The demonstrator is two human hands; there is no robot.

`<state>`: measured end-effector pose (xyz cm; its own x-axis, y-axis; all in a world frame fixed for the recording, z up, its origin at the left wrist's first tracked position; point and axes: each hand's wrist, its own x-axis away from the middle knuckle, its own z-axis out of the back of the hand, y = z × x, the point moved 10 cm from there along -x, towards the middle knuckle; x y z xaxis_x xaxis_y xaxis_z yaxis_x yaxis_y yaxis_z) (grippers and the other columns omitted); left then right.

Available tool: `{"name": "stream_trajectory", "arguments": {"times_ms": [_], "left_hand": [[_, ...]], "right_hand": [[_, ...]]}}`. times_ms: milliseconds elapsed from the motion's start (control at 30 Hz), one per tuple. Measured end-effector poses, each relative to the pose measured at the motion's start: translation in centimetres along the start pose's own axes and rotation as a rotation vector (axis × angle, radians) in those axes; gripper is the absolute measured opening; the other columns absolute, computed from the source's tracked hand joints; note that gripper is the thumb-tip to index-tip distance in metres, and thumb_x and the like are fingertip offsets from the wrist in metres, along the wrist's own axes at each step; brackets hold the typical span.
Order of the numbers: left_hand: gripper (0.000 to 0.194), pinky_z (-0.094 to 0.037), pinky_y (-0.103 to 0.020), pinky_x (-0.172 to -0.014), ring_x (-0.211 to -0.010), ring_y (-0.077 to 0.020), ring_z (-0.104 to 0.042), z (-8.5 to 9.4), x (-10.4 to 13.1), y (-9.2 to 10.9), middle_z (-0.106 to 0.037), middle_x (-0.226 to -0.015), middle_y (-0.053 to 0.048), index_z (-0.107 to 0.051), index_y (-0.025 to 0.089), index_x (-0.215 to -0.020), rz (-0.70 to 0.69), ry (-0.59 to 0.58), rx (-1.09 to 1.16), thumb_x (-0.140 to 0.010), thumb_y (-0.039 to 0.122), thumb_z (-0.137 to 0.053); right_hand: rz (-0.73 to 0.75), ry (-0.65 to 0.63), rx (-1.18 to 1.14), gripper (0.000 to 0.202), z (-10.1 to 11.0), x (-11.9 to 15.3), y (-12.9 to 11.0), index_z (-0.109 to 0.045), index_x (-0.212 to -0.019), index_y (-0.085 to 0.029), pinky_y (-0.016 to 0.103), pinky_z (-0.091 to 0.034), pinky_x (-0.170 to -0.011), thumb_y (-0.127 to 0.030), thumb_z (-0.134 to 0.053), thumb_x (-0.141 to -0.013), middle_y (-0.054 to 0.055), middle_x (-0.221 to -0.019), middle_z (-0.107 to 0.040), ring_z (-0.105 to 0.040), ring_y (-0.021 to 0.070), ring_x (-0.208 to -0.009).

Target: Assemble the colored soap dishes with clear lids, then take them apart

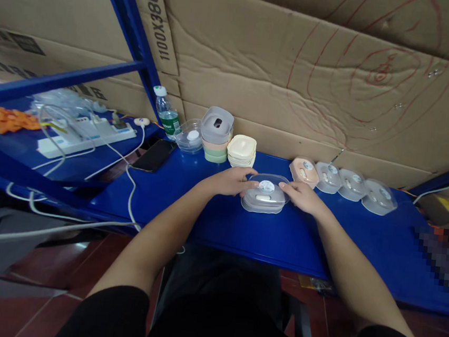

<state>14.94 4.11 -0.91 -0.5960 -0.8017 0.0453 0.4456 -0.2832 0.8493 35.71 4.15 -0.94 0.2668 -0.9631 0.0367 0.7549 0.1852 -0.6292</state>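
Note:
In the middle of the blue table (218, 231) sits a clear-lidded plastic container (264, 203) with a round white label and a small pale piece on its front. My left hand (234, 181) grips its left edge, fingers curled round the back and thumb on the lid. From the other side my right hand (302, 195) holds the right edge, its thumb near the label. Behind my left hand stands a stack of cream-coloured lids or bowls (242, 148). To the right, a peach container (302, 171) and several grey ones (352, 184) form a row.
Grey, peach and green tubs (216, 136) are stacked at the back, beside clear round lids (191, 136) and a water bottle (168, 114). A black phone (154, 155) lies on the left near a power strip (86, 136) with trailing cables. Cardboard (258, 60) walls the back.

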Motion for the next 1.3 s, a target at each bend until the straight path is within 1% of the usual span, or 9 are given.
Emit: {"name": "stream_trajectory", "arguments": {"times_ms": [100, 200, 267, 367, 500, 733, 1000, 1100, 1300], "left_hand": [[0.053, -0.05, -0.029, -0.051, -0.055, -0.0191, -0.068, -0.5, -0.3, -1.0, -0.07, -0.063, -0.002, -0.065, 0.017, -0.127, 0.019, -0.063, -0.023, -0.094, 0.059, -0.065], [0.049, -0.05, -0.028, -0.05, -0.052, -0.0186, -0.069, -0.7, -0.3, -1.5, -0.072, -0.063, -0.003, -0.065, 0.018, -0.12, 0.039, -0.103, -0.021, -0.095, 0.06, -0.062], [0.052, -0.049, -0.028, -0.049, -0.052, -0.0187, -0.07, -1.0, -0.2, -1.5, -0.074, -0.065, -0.003, -0.065, 0.018, -0.122, 0.039, -0.155, 0.008, -0.092, 0.06, -0.066], [0.068, -0.049, -0.028, -0.051, -0.056, -0.0198, -0.072, -1.4, 0.2, -0.8, -0.076, -0.069, -0.002, -0.064, 0.017, -0.13, 0.003, -0.212, 0.018, -0.077, 0.056, -0.083], [0.081, -0.05, -0.03, -0.056, -0.063, -0.021, -0.073, -0.8, 0.2, -0.1, -0.076, -0.073, 0.0, -0.065, 0.018, -0.133, -0.064, -0.156, -0.101, -0.064, 0.051, -0.092], [0.078, -0.053, -0.033, -0.065, -0.072, -0.0229, -0.075, 0.3, -0.4, -0.5, -0.079, -0.081, -0.003, -0.066, 0.018, -0.135, -0.116, -0.025, -0.224, -0.069, 0.055, -0.088], [0.059, -0.05, -0.031, -0.062, -0.068, -0.022, -0.074, -0.1, -0.5, -0.6, -0.077, -0.075, 0.001, -0.072, 0.021, -0.116, -0.141, -0.085, -0.199, -0.068, 0.051, -0.088], [0.058, -0.048, -0.03, -0.062, -0.068, -0.0214, -0.073, -0.1, -0.5, -0.3, -0.076, -0.075, 0.001, -0.073, 0.022, -0.113, -0.146, -0.085, -0.198, -0.065, 0.05, -0.091], [0.054, -0.045, -0.027, -0.06, -0.068, -0.0179, -0.068, 0.0, -0.4, -0.5, -0.073, -0.076, 0.001, -0.075, 0.02, -0.107, -0.041, -0.071, -0.198, -0.072, 0.06, -0.084]], "right_hand": [[0.011, -0.069, 0.102, 0.073, -0.9, 0.0, -0.1, -0.061, -0.064, -0.023, 0.035, -0.044, -0.062, -0.086, -0.039, -0.094, 0.006, -0.067, -0.069, -0.065, 0.0229, -0.068], [0.008, -0.101, 0.191, 0.076, -1.4, 0.0, -0.1, -0.067, -0.067, -0.022, 0.036, -0.044, -0.063, -0.085, -0.035, -0.097, 0.008, -0.072, -0.072, -0.067, 0.0253, -0.072], [0.006, -0.101, 0.229, 0.078, -1.5, 0.0, -0.2, -0.07, -0.07, -0.022, 0.037, -0.044, -0.063, -0.084, -0.033, -0.098, 0.009, -0.075, -0.075, -0.069, 0.0264, -0.074], [0.003, -0.098, 0.257, 0.079, -1.4, 0.1, -0.2, -0.072, -0.073, -0.022, 0.037, -0.045, -0.066, -0.084, -0.031, -0.098, 0.01, -0.081, -0.077, -0.071, 0.0277, -0.08], [-0.009, -0.063, 0.289, 0.077, -0.9, 0.0, 0.0, -0.07, -0.074, -0.023, 0.036, -0.044, -0.068, -0.083, -0.031, -0.099, 0.01, -0.086, -0.078, -0.072, 0.0284, -0.086], [-0.01, 0.023, 0.336, 0.074, -0.1, -0.3, 0.2, -0.063, -0.071, -0.023, 0.036, -0.042, -0.068, -0.078, -0.026, -0.103, 0.01, -0.084, -0.075, -0.069, 0.0273, -0.082], [0.014, 0.013, 0.413, 0.071, -0.2, 0.0, -0.1, -0.064, -0.076, -0.023, 0.036, -0.042, -0.067, -0.077, -0.027, -0.103, 0.012, -0.09, -0.076, -0.071, 0.0306, -0.09], [0.019, 0.026, 0.412, 0.072, -0.1, 0.1, -0.3, -0.065, -0.076, -0.023, 0.036, -0.042, -0.065, -0.078, -0.027, -0.103, 0.012, -0.089, -0.077, -0.071, 0.0302, -0.088], [-0.062, 0.018, 0.355, 0.072, -0.4, -0.2, 0.3, -0.065, -0.072, -0.024, 0.034, -0.039, -0.063, -0.082, -0.032, -0.099, 0.009, -0.084, -0.076, -0.07, 0.0269, -0.083]]}}
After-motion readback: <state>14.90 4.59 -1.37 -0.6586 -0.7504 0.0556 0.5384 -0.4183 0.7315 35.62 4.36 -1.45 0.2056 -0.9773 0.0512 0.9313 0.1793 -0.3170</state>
